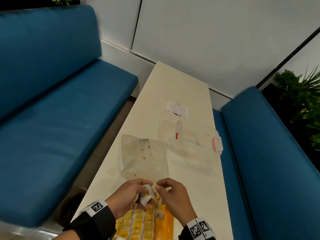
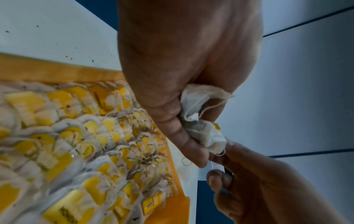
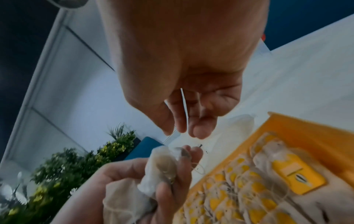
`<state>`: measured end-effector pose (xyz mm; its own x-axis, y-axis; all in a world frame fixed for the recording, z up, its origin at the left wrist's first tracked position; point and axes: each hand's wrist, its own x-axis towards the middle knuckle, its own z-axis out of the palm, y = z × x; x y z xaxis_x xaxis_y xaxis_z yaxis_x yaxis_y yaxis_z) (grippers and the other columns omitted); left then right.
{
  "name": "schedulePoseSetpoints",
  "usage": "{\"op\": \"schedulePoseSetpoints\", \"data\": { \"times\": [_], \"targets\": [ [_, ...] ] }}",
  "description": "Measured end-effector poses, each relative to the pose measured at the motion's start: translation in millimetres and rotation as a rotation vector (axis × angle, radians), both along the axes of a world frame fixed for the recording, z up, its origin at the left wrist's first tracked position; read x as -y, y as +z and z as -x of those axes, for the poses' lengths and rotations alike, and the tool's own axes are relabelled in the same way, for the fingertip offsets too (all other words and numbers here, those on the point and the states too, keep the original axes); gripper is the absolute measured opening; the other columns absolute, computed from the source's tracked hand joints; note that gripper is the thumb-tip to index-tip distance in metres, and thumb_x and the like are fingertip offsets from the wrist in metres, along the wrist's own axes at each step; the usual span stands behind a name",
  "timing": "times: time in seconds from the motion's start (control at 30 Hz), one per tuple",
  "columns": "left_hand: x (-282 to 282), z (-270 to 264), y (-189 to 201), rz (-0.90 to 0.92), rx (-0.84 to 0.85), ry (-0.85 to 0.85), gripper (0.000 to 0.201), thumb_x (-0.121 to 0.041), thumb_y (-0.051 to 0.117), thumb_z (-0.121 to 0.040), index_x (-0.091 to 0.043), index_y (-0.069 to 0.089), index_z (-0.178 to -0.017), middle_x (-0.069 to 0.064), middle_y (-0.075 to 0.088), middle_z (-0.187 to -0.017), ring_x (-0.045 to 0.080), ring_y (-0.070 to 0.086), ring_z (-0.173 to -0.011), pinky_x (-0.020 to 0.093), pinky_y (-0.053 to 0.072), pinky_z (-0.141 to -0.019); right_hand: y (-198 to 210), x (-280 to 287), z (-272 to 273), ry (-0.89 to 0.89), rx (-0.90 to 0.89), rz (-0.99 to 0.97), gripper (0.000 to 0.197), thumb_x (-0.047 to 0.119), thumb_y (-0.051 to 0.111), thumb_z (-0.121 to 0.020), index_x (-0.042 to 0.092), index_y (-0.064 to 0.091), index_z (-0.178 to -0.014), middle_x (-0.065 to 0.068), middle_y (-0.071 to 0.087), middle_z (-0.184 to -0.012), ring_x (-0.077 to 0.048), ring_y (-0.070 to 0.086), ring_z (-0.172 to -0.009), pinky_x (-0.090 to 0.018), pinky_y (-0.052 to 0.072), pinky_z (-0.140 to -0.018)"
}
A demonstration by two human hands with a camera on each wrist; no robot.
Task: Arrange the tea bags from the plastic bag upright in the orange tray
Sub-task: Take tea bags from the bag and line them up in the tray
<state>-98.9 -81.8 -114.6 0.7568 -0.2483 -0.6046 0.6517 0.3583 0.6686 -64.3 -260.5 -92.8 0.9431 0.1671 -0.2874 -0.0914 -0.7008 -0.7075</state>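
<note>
My left hand [image 1: 146, 190] grips a small bunch of crumpled white tea bags [image 1: 145, 199] just above the far end of the orange tray [image 1: 168, 220]. Rows of upright tea bags with yellow tags [image 1: 138, 222] fill most of the tray. My right hand [image 1: 158, 187] hovers beside the bunch, its curled thumb and forefinger meeting on what looks like a thin string [image 3: 169, 137] from the bunch [image 3: 155, 171]. One right fingertip touches a bag's corner [image 2: 220, 149]. The clear plastic bag [image 1: 143, 158] lies flat on the table beyond both hands.
A clear lidded box with pink latches [image 1: 194, 141] stands to the right of the bag, a white label [image 1: 177, 109] beyond it. Blue benches [image 1: 52, 118] flank the narrow white table [image 1: 190, 196]. Dark tea specks dot the table near the tray [image 2: 67, 56].
</note>
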Motion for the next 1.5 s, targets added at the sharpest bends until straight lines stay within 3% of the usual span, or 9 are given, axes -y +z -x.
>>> {"op": "schedulePoseSetpoints", "data": {
  "times": [0.17,0.3,0.43,0.57,0.7,0.83,1.0,1.23,1.5],
  "targets": [
    [4,-3,-2,-0.259,0.133,-0.155,0.038,0.0,0.061,-0.087,-0.019,0.068,-0.119,0.02,0.074,-0.101,0.029,0.075,-0.083,0.044,0.062,-0.075,3,-3,-4,0.029,0.015,-0.071,0.009,0.028,0.07,-0.087,0.035,0.074,-0.086,0.014,0.072,-0.09,-0.002,0.065,-0.078,-0.026,0.055,-0.074],
    [3,-3,-3,-0.512,0.288,-0.289,0.05,-0.031,0.073,-0.069,-0.041,0.063,-0.117,-0.002,0.074,-0.092,0.014,0.072,-0.084,0.036,0.061,-0.08,8,-8,-6,0.075,-0.006,-0.071,0.009,0.026,0.075,-0.084,0.034,0.075,-0.088,0.011,0.073,-0.09,0.004,0.06,-0.07,-0.014,0.047,-0.067],
    [4,-6,0,-0.603,0.384,-0.327,0.047,-0.027,0.073,-0.078,-0.039,0.058,-0.121,-0.007,0.076,-0.094,0.005,0.071,-0.083,0.025,0.058,-0.077,9,-10,-8,0.133,-0.063,-0.055,0.016,0.019,0.079,-0.079,0.032,0.075,-0.087,0.01,0.072,-0.085,0.003,0.055,-0.062,-0.012,0.046,-0.065],
    [4,-9,3,-0.607,0.405,-0.333,0.044,-0.022,0.076,-0.08,-0.038,0.062,-0.117,-0.008,0.072,-0.091,-0.003,0.066,-0.075,0.015,0.05,-0.065,7,-6,-11,0.112,-0.064,-0.066,0.014,0.011,0.076,-0.08,0.025,0.077,-0.081,0.01,0.072,-0.078,0.002,0.06,-0.066,-0.015,0.049,-0.067],
    [2,-10,-1,-0.552,0.338,-0.305,0.043,-0.017,0.078,-0.079,-0.034,0.068,-0.117,-0.003,0.071,-0.101,0.008,0.068,-0.088,0.018,0.053,-0.07,4,0,-16,0.025,-0.033,-0.138,0.019,0.005,0.072,-0.08,0.024,0.074,-0.08,0.003,0.071,-0.075,-0.009,0.066,-0.071,-0.022,0.053,-0.067],
    [2,-10,1,-0.309,0.18,-0.188,0.031,-0.005,0.07,-0.089,-0.02,0.068,-0.116,0.011,0.076,-0.103,0.011,0.068,-0.071,0.026,0.05,-0.056,4,6,-16,-0.042,-0.047,-0.204,0.041,-0.003,0.062,-0.081,0.034,0.072,-0.093,0.002,0.061,-0.071,-0.03,0.068,-0.07,-0.032,0.057,-0.062],
    [4,-10,0,-0.168,0.165,-0.126,0.02,-0.023,0.074,-0.091,-0.018,0.077,-0.11,0.012,0.078,-0.101,0.018,0.067,-0.081,0.025,0.047,-0.06,10,8,-15,-0.111,-0.075,-0.274,0.027,-0.007,0.063,-0.084,0.018,0.074,-0.084,-0.008,0.063,-0.08,-0.022,0.069,-0.065,-0.032,0.058,-0.058],
    [10,-13,-6,-0.54,0.397,-0.112,0.016,-0.018,0.082,-0.081,-0.031,0.08,-0.09,-0.019,0.072,-0.082,-0.004,0.065,-0.079,0.013,0.05,-0.073,15,12,-17,-0.083,0.002,-0.145,0.015,0.01,0.075,-0.078,0.021,0.071,-0.069,0.0,0.072,-0.074,-0.012,0.068,-0.069,-0.027,0.056,-0.065],
    [1,-8,-9,-0.536,0.378,-0.121,0.027,-0.014,0.076,-0.086,-0.031,0.073,-0.106,-0.005,0.078,-0.087,-0.005,0.067,-0.087,0.014,0.044,-0.082,41,27,-25,0.058,0.05,0.04,0.012,0.012,0.079,-0.075,0.022,0.075,-0.068,0.003,0.067,-0.081,0.0,0.06,-0.076,-0.012,0.046,-0.068]
  ]
}}
